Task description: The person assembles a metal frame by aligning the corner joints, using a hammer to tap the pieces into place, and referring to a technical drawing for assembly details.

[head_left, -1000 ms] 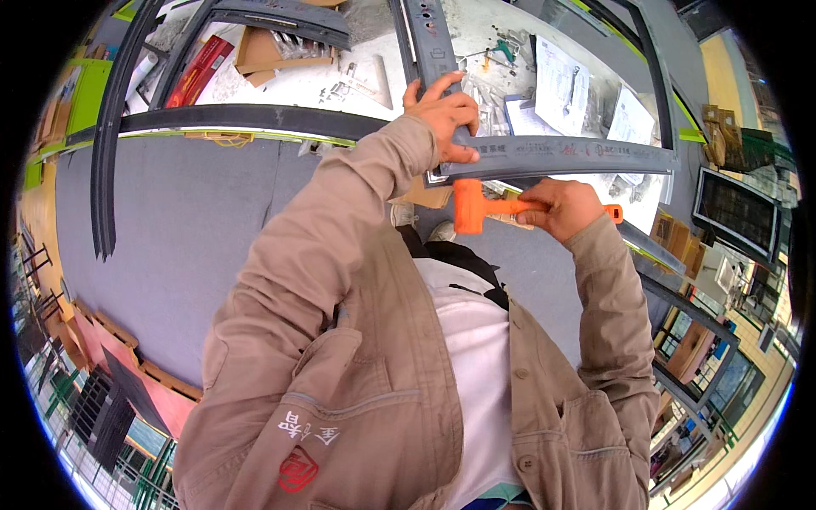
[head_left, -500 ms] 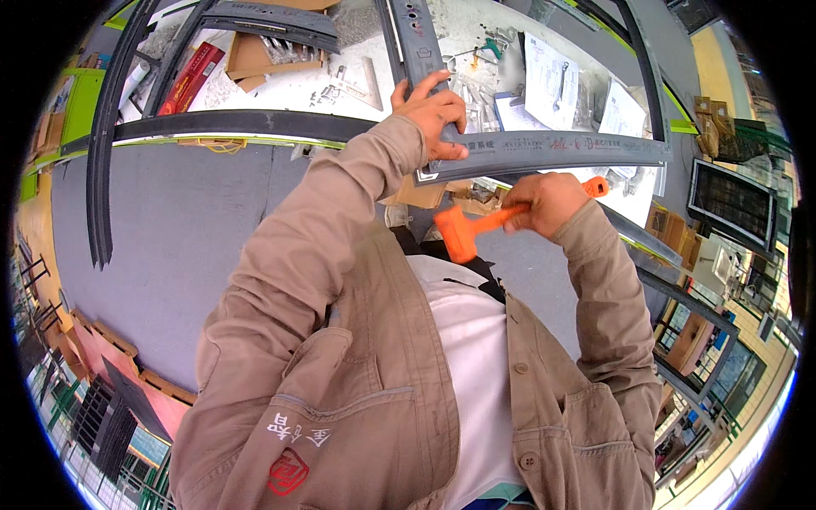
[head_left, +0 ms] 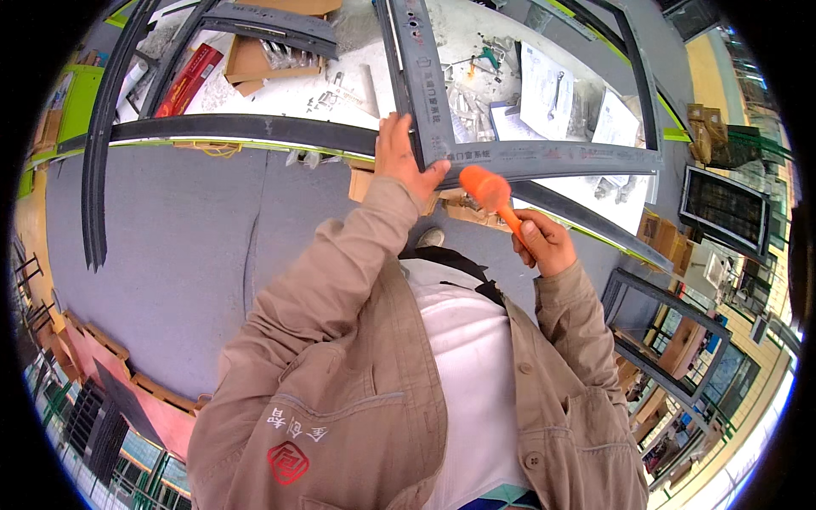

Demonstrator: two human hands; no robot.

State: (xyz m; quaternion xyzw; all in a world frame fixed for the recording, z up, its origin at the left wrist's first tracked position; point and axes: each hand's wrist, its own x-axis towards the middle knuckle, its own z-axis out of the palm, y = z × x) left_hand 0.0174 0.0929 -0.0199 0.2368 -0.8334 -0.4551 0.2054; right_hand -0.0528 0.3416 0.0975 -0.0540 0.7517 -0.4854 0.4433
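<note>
A dark grey window frame (head_left: 544,158) with printed faces lies across the worktable, its near corner in front of me. My left hand (head_left: 401,161) holds this corner, fingers stretched along the upright bar's left side and thumb over the corner. In my right hand (head_left: 544,241) is an orange mallet (head_left: 486,189), gripped by its handle. The mallet's head, slightly blurred, is raised close to the frame's near bar, just right of my left hand. Whether it touches the bar I cannot tell.
On the white worktable (head_left: 348,81) lie an open cardboard box (head_left: 246,58), a red box (head_left: 189,81), paper sheets (head_left: 546,89), a green-handled tool (head_left: 490,57) and small hardware. A long dark bar (head_left: 246,127) runs along its near edge. Another frame (head_left: 671,336) stands at right.
My left hand has slid down and left from the upright bar to the frame's corner. The mallet has swung upward, its head now by the near bar. The right hand has dropped slightly.
</note>
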